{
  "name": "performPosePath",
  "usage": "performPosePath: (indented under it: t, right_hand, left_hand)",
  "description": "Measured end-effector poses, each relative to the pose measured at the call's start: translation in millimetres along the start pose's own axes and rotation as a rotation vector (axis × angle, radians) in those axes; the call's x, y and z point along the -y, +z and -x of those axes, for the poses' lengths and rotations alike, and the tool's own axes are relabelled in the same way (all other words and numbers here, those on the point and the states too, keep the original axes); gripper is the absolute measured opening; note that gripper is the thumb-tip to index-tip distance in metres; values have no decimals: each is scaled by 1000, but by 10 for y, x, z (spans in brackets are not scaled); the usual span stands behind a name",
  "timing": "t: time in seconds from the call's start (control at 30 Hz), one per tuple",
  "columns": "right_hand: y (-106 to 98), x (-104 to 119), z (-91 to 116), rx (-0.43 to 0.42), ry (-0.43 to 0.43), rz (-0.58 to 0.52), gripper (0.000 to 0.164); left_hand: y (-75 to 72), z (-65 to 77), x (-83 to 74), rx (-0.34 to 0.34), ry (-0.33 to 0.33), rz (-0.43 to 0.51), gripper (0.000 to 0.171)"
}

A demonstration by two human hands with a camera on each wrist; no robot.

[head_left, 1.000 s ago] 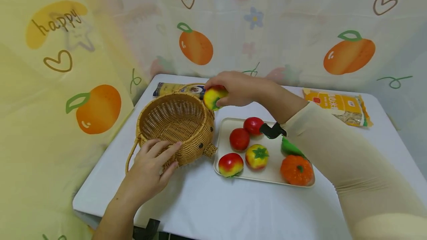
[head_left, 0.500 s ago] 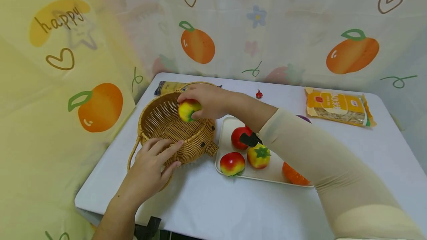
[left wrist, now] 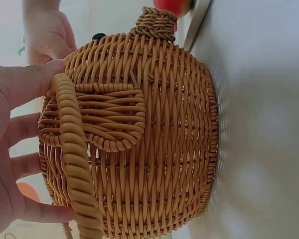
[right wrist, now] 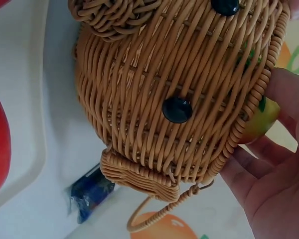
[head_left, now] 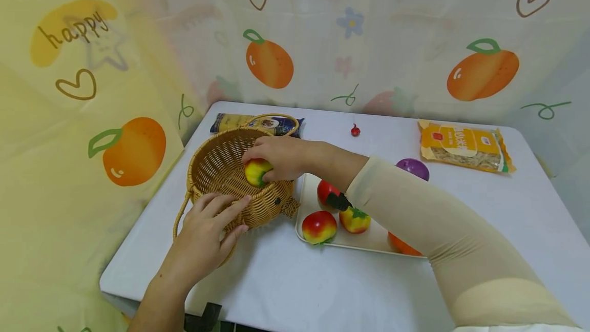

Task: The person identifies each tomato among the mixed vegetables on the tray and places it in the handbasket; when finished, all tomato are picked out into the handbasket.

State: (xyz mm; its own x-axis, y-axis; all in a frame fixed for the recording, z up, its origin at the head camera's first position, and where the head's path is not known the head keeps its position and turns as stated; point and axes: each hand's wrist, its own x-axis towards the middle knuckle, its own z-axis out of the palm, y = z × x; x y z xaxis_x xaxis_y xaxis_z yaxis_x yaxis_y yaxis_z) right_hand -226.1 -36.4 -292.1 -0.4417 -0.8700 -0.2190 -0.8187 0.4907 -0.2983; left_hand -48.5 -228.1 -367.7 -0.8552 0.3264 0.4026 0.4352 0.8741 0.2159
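Note:
My right hand (head_left: pixel 283 158) reaches over the rim of a round wicker basket (head_left: pixel 262 211) and grips a yellow-and-red toy fruit (head_left: pixel 255 172) with a green leafy top. In the right wrist view the fruit (right wrist: pixel 261 123) shows behind the basket's rim, between fingers and weave. My left hand (head_left: pixel 207 229) holds the basket's near rim. Its thumb and fingers lie about the rim beside the twisted handle (left wrist: pixel 72 129) in the left wrist view. Black button eyes (right wrist: pixel 177 110) and a woven snout (right wrist: pixel 114 17) mark the basket's side.
Right of the basket lies a cream tray (head_left: pixel 310 193) with a red fruit (head_left: pixel 325 192), two red-and-yellow fruits (head_left: pixel 319 227), and an orange pumpkin (head_left: pixel 403 246) partly under the sleeve. Behind are a purple object (head_left: pixel 413 169), a yellow food bag (head_left: pixel 466 147), a dark-blue packet (head_left: pixel 281 126) and a small red item (head_left: pixel 355 130).
My right hand has carried the toy fruit leftward from beside the basket, over its rim and lower into the opening. The left hand has stayed on the rim.

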Motion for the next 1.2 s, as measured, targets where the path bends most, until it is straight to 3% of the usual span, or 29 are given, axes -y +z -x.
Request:
performPosePath:
  t: [0.37, 0.63, 0.87, 1.2]
  right_hand:
    - [-103, -91, 157, -31, 44, -26, 66]
    - [-217, -367, 444, -97, 115, -72, 71]
    - [-157, -703, 679, -90, 216, -84, 70]
    - [12, -1053, 910, -17, 345, -117, 68]
  left_hand:
    - [20, -15, -18, -8, 12, 9, 57]
    - [19, -19, -29, -13, 15, 10, 58]
    - [4, -13, -37, -35, 27, 8, 58]
    - [14, -4, -35, -44, 36, 13, 58]
